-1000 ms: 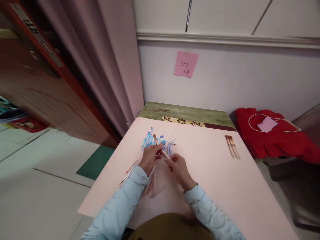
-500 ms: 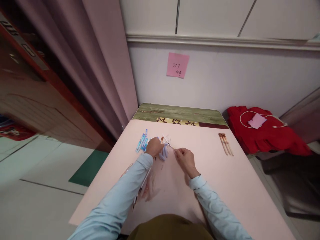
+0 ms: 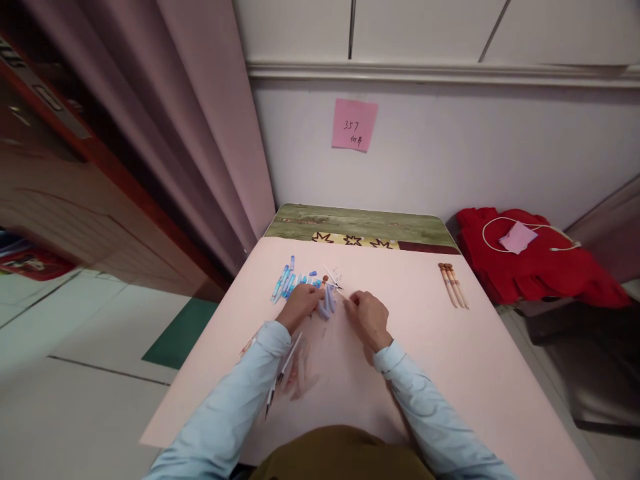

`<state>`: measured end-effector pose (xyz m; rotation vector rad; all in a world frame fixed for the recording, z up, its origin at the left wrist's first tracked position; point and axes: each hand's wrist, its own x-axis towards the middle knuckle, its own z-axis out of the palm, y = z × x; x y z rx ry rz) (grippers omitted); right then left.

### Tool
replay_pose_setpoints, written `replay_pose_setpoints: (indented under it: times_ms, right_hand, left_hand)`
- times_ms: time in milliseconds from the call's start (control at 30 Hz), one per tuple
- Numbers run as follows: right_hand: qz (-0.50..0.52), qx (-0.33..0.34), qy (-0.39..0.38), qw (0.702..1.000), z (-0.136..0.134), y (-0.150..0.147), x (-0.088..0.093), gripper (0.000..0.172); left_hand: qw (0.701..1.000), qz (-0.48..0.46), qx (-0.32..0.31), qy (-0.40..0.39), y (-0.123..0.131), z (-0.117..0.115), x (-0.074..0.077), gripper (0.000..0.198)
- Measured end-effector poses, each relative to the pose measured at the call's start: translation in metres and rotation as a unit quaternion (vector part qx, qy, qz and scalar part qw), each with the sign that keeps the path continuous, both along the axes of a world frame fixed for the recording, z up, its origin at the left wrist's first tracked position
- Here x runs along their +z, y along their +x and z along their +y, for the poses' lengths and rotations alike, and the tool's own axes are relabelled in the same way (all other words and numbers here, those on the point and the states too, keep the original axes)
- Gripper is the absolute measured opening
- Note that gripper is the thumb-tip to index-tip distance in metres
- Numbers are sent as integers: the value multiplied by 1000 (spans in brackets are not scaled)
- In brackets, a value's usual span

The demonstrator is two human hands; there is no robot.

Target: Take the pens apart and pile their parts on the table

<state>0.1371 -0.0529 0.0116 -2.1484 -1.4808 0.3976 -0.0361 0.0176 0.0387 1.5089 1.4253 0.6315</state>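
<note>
My left hand [image 3: 301, 307] is closed low over the loose pen parts, its fingertips hidden against a small brown-topped piece [image 3: 325, 280]. Across from it, my right hand [image 3: 369, 319] pinches the end of a thin pale pen refill [image 3: 341, 293] that points toward the left hand. Pale purple pen pieces [image 3: 327, 303] lie between the two hands. Blue pen parts [image 3: 283, 280] are grouped beyond the left hand. Under the left forearm lie white refills with dark tips [image 3: 290, 363] and pale pink pen pieces [image 3: 301, 370].
Several brown-topped beige pens [image 3: 453, 285] lie side by side at the table's right. A pink sticky note [image 3: 355, 125] is on the wall. Red cloth [image 3: 480, 233] with a white cable [image 3: 555, 238] sits beyond the right edge. A curtain [image 3: 215, 133] hangs at the left.
My left hand has drawn back slightly toward me and left, uncovering more blue parts and the brown-topped piece. My right hand has shifted only a little, still pinching.
</note>
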Motion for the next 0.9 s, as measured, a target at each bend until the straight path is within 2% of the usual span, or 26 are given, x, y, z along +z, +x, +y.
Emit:
replay_pose_setpoints:
  times_ms: [67, 133, 233, 300, 367, 467, 633, 700, 767, 900]
  right_hand:
    - [14, 6, 48, 999, 3, -2, 1, 20]
    - [103, 10, 90, 991, 11, -6, 4, 29]
    - [334, 16, 64, 940, 31, -12, 7, 41]
    - [418, 14, 44, 907, 47, -14, 7, 40]
    - [424, 2, 54, 904, 60, -11, 5, 35]
    - [398, -24, 65, 915, 72, 2, -3, 28]
    - [341, -44, 47, 938, 70, 19, -20, 11]
    - [337, -47, 47, 939, 66, 20, -24, 15]
    - [346, -43, 52, 936, 62, 19, -26, 26]
    - [381, -13, 61, 923, 58, 7, -18, 40]
  left_hand:
    - [999, -5, -38, -8, -2, -5, -3, 31]
    - [997, 2, -74, 6, -1, -7, -3, 33]
    - [994, 18, -100, 44, 2, -8, 3, 34]
    - [992, 30, -106, 60, 2, -7, 7, 33]
    - [991, 43, -108, 65, 0, -7, 8, 32]
    - [992, 61, -94, 65, -6, -5, 4, 31]
    - [991, 111, -47, 59, -1, 3, -7, 20]
    - [990, 121, -30, 62, 4, 5, -9, 13]
    - [988, 135, -14, 70, 8, 8, -10, 10]
    - [982, 156, -25, 107, 11, 8, -5, 16]
